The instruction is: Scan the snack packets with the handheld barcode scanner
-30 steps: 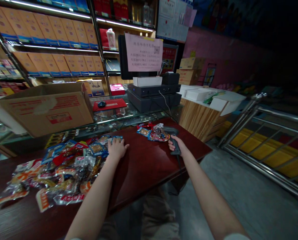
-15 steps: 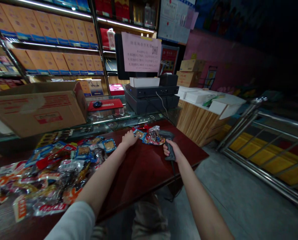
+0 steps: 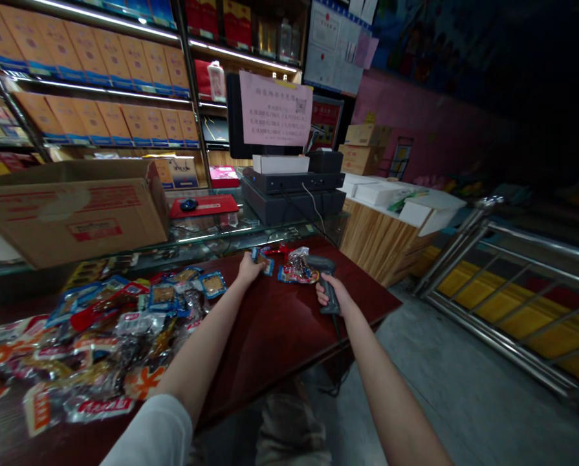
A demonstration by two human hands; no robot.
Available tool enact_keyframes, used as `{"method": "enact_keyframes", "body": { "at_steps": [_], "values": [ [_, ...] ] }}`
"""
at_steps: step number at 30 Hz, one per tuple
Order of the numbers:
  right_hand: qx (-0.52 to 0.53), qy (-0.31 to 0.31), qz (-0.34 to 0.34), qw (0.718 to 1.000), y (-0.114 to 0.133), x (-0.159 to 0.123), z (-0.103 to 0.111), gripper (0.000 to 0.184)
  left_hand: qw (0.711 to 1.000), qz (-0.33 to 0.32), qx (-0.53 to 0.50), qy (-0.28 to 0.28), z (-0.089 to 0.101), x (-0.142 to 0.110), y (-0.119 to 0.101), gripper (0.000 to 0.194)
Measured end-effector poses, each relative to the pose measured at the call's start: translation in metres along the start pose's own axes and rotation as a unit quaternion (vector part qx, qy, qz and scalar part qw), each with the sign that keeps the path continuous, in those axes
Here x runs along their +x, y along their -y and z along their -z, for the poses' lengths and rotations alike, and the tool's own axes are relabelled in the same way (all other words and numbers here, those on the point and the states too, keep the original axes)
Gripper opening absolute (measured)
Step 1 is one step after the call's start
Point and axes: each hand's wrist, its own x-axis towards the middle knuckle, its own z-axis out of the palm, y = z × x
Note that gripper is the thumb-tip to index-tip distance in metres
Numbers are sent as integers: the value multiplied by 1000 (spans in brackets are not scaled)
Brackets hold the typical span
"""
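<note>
My left hand (image 3: 251,268) has its fingers closed on the left edge of a blue-edged packet (image 3: 266,264), over the far side of the desk (image 3: 279,330), just beside a small cluster of shiny packets (image 3: 299,266). I judge it light and soft, its film likely slick, its filling perhaps easily crushed, so a pinch on the flat border should serve better than squeezing the middle. My right hand (image 3: 336,292) has its fingers wrapped round the handle of a dark scanner (image 3: 330,301), which looks stiff, probably heavier, and best held there
</note>
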Motion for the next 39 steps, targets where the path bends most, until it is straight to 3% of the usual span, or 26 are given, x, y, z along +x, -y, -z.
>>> {"method": "enact_keyframes", "body": {
  "at_steps": [4, 7, 9, 15, 19, 25, 31, 35, 39],
  "values": [
    [-11, 3, 3, 1000, 1, -7, -10, 37, 992, -35, -124, 11, 8, -27, 6, 33],
    [-9, 16, 9, 1000, -5, -10, -30, 34, 966, -90, -241, 17, 16, -43, 11, 38],
    [-2, 32, 7, 999, -14, -10, -46, 33, 961, -115, -251, 14, 23, -49, 15, 36],
    [-1, 66, -21, 998, -39, -7, -73, 37, 976, -122, -177, -35, 30, -55, 32, 26],
    [-7, 76, -25, 997, -42, -8, -71, 38, 981, -117, -153, -34, 29, -58, 33, 23],
    [-18, 81, -16, 996, -43, -7, -68, 37, 984, -162, -55, -38, 34, -66, 25, 17],
    [-8, 77, -18, 997, -43, -8, -68, 37, 988, -140, -50, -37, 34, -72, 19, 33],
    [5, 67, -9, 998, -41, -9, -69, 37, 977, -162, 102, -92, 54, -79, 6, 65],
    [11, 61, -3, 998, -34, -8, -65, 34, 927, -126, 326, -139, 87, -83, 1, 66]
  ]
}}
